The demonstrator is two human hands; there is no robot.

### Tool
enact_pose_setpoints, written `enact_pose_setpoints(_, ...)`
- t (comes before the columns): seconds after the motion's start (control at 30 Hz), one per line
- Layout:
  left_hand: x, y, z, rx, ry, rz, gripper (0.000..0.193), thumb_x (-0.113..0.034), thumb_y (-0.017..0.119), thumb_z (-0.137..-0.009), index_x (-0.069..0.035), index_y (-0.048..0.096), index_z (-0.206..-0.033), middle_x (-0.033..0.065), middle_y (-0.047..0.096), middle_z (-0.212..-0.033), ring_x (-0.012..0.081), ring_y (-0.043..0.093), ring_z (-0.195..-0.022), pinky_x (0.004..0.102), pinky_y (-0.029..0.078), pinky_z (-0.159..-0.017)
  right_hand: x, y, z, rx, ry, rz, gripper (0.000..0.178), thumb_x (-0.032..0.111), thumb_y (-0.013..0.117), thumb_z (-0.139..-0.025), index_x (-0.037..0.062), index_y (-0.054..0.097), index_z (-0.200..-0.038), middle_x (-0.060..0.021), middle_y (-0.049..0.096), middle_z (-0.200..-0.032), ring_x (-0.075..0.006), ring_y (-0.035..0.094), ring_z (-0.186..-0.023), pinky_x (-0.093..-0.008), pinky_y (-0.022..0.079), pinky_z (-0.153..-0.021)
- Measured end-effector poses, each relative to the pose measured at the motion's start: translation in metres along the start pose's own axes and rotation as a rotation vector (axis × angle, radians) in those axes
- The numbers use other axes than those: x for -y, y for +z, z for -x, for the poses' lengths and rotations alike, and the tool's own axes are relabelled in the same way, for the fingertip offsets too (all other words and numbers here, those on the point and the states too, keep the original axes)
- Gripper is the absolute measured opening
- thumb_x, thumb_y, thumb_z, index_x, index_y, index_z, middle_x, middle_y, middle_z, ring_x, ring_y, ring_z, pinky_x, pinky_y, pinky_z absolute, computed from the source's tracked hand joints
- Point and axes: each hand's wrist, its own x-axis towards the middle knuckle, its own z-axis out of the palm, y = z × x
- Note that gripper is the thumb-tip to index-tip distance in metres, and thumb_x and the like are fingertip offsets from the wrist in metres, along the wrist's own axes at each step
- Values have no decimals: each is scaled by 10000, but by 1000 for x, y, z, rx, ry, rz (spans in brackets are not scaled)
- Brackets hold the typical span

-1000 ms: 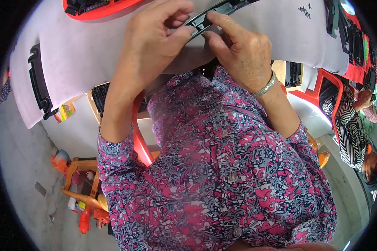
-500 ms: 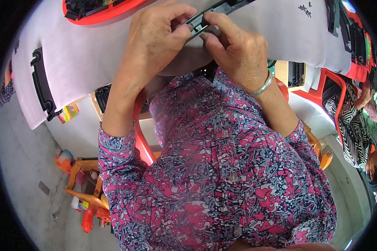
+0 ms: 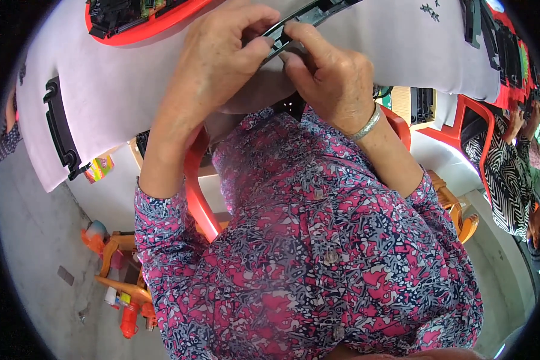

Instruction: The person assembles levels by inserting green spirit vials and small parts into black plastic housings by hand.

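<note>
A long black plastic strip-like part slants up to the right at the top middle, above the pale tablecloth. Its lower end is pinched by my left hand, thumb on the near edge and fingers curled behind. My right hand, with a bracelet at the wrist, grips the same part just to the right, index finger pressing on its inner face and thumb underneath. Whether a smaller piece sits under my fingertips is hidden. Both hands are close together, almost touching.
A red tray of black parts stands at the far left. Another long black part lies at the table's left edge. Small black pieces and more black parts lie at the right. Beyond a red chair, another person sits.
My hands and the black plastic part have shifted slightly left in the view, still together. My right hand keeps its finger and thumb on the part. The grip looks much the same.
</note>
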Motion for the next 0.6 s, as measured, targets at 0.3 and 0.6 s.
enact_pose_setpoints(0.3, -47, 9, -21, -12, -194, -74, 161, 15, 605, -788, 49, 661, -934, 151, 600, -772, 275, 602, -677, 358, 467, -622, 1, -6, 0, 61, 16, -31, 290, 100, 655, -793, 192, 612, -1064, -99, 661, -672, -346, 675, -640, -478, 520, -546)
enact_pose_setpoints(0.6, -39, 23, -16, -136, -223, 42, 116, 21, 625, -794, 57, 653, -901, 132, 564, -714, 222, 565, -643, 346, 446, -596, -15, -21, -6, 149, 29, -187, 416, 73, 677, -800, 169, 658, -1204, -114, 674, -672, -327, 667, -594, -452, 518, -543)
